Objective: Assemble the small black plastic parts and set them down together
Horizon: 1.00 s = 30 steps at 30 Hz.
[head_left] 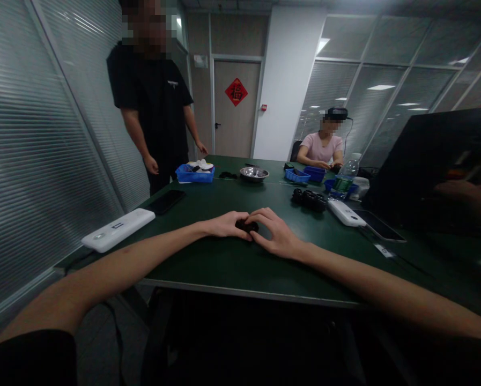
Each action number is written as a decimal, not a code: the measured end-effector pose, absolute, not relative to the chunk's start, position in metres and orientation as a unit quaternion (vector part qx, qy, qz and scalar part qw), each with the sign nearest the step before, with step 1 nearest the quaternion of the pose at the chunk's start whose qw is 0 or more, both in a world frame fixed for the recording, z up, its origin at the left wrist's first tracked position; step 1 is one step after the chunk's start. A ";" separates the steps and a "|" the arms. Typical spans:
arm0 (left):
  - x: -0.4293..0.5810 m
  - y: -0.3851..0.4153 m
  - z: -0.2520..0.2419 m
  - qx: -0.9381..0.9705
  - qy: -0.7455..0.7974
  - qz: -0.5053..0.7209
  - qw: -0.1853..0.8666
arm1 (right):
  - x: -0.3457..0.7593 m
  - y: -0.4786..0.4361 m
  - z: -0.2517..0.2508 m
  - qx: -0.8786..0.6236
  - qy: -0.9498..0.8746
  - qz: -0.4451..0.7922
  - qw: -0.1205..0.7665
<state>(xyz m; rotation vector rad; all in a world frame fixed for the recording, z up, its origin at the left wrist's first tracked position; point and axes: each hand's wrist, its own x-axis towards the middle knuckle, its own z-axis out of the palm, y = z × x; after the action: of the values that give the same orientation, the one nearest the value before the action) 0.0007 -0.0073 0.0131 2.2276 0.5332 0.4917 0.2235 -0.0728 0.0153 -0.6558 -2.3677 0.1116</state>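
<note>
On the green table [208, 262], near its front edge, a small dark round object [247, 226] sits between my two hands; its exact kind is too dark to tell. My left hand [227, 224] grips it from the left, thumb and fingers curved around its side. From the right, my right hand [278, 235] closes on the same object, with fingertips over its top and the thumb at its near side. The fingers of both hands nearly meet above it and hide part of it. A cluster of black round parts [309, 199] lies beyond my right hand.
Farther back stand a metal bowl [254, 174], a filled blue basket [194, 175] and another blue basket [297, 176]. A white power bank [118, 229] and a phone [167, 202] lie left; a bottle [345, 179] and a dark panel [437, 161] stand right. Two people are beyond.
</note>
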 end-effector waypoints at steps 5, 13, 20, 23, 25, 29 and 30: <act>0.001 -0.008 0.013 0.873 0.206 0.188 0.399 | 0.224 -0.070 0.013 -0.280 -0.899 0.039 0.336; 0.000 -0.008 0.013 0.880 0.212 0.190 0.380 | 0.224 -0.072 0.014 -0.262 -0.904 0.049 0.336; 0.000 -0.008 0.014 0.877 0.212 0.190 0.387 | 0.224 -0.072 0.014 -0.257 -0.906 0.060 0.330; 0.000 -0.009 0.015 0.879 0.216 0.188 0.380 | 0.223 -0.074 0.016 -0.257 -0.908 0.057 0.327; 0.000 -0.009 0.015 0.879 0.213 0.187 0.384 | 0.222 -0.073 0.016 -0.260 -0.906 0.053 0.330; 0.000 -0.007 0.013 0.878 0.208 0.193 0.385 | 0.222 -0.073 0.015 -0.250 -0.909 0.057 0.329; 0.000 -0.007 0.012 0.879 0.210 0.195 0.382 | 0.222 -0.074 0.015 -0.244 -0.911 0.061 0.328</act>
<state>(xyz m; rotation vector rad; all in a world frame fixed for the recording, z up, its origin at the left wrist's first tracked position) 0.0004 -0.0065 0.0122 2.2419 0.5351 0.4963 0.2217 -0.0736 0.0151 -0.6387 -2.3849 0.1595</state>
